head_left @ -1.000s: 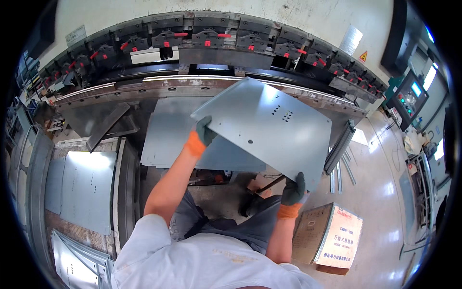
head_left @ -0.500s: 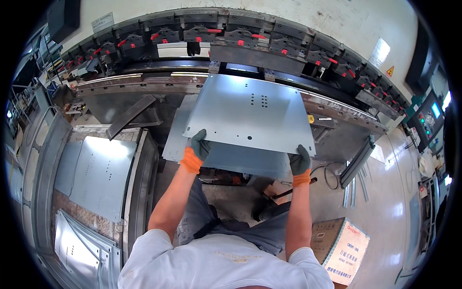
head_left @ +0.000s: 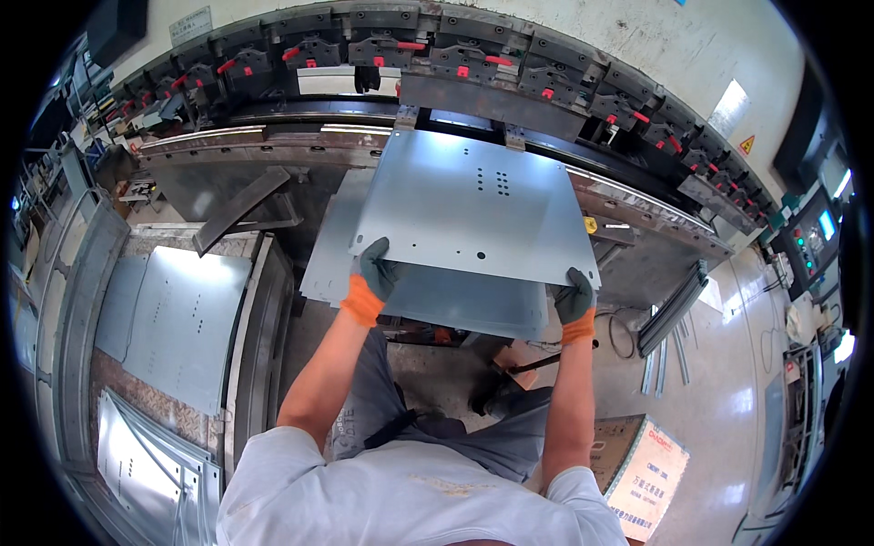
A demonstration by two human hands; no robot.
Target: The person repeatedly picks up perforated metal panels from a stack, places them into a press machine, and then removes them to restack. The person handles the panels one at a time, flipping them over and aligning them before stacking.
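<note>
A flat sheet-metal panel (head_left: pixel 437 200) with several punched holes lies between my hands, its far edge at the bed of the press brake (head_left: pixel 637 196). My left hand (head_left: pixel 374 273), in a dark glove with an orange cuff, grips the panel's near left corner. On the near right corner, my right hand (head_left: pixel 573 298) is closed in a matching glove, thumb on top and fingers hidden beneath. Below the held panel, other metal sheets (head_left: pixel 455 300) lie stacked, sticking out to the left and toward me.
At left, a metal-sided cart (head_left: pixel 259 318) carries flat sheets (head_left: pixel 187 318) and bent panels (head_left: pixel 137 464). A slanted steel bracket (head_left: pixel 241 209) juts out before the machine. A wooden box (head_left: pixel 646 478) stands by my right side. The control panel (head_left: pixel 810 241) is at far right.
The view has shifted slightly. Both hands keep their hold on the panel, which stays against the machine bed in nearly the same position.
</note>
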